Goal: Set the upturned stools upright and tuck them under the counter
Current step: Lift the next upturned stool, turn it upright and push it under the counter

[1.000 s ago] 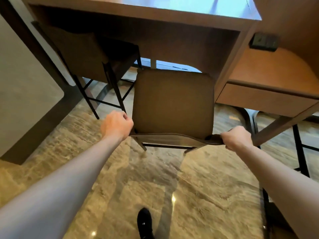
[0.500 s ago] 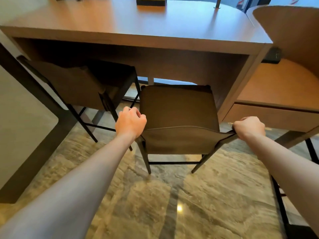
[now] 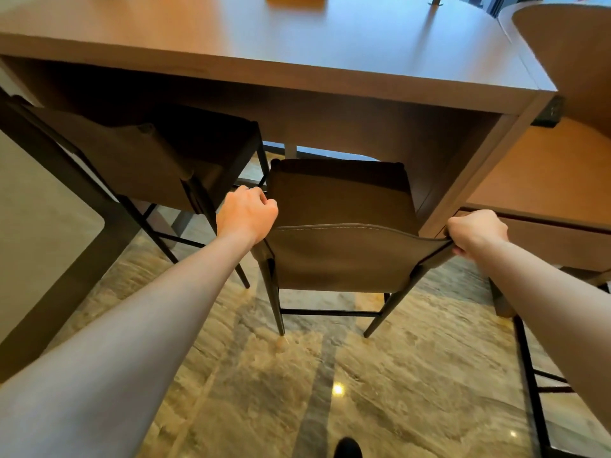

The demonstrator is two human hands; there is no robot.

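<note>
A brown upholstered stool (image 3: 340,200) with thin black legs stands upright on the floor, its seat partly under the wooden counter (image 3: 297,51). My left hand (image 3: 246,213) grips the left end of its low backrest. My right hand (image 3: 476,231) grips the right end of the same backrest. A second matching stool (image 3: 142,160) stands upright to the left, tucked under the counter.
The counter's right side panel (image 3: 476,173) stands close to the stool's right edge. A lower wooden shelf with a drawer (image 3: 542,196) adjoins on the right, black metal legs (image 3: 532,375) below it. A dark frame post (image 3: 66,206) stands left. My shoe (image 3: 347,449) is on the marble floor.
The stool has slid forward, further under the counter, with both hands holding the backrest. My view has risen, showing more of the counter top.
</note>
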